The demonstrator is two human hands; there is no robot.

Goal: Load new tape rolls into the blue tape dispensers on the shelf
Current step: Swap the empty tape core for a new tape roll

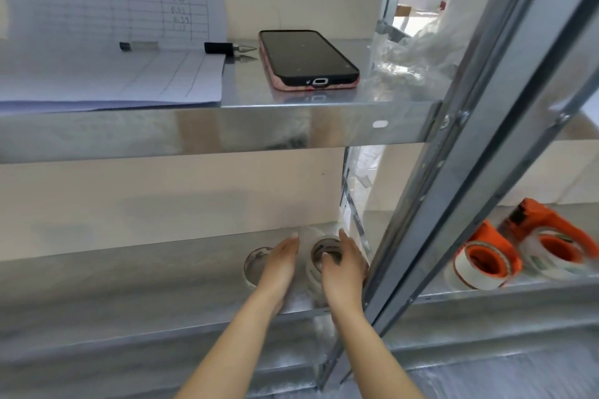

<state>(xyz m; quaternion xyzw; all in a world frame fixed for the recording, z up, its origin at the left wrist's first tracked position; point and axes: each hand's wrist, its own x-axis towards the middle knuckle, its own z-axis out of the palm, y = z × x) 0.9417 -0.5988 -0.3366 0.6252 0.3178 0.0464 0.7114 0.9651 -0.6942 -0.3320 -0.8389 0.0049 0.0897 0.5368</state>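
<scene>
Two clear tape rolls lie on the lower metal shelf (162, 272). One tape roll (253, 264) lies flat, partly hidden by my left hand (281, 264). My left hand's fingers are straight and lie against the left side of the other tape roll (326, 249), which tops a short stack. My right hand (343, 269) holds this roll, thumb over its rim at the core and fingers round its right side. No blue dispenser is in view. Two orange tape dispensers (486, 259) (557, 236) with rolls in them sit on the neighbouring shelf to the right.
A slanted steel upright (453, 172) separates the two shelf bays, close to my right wrist. On the upper shelf lie a phone (308, 58) in a pink case, a pen (227, 48), printed sheets (107, 74) and crumpled clear plastic (411, 55).
</scene>
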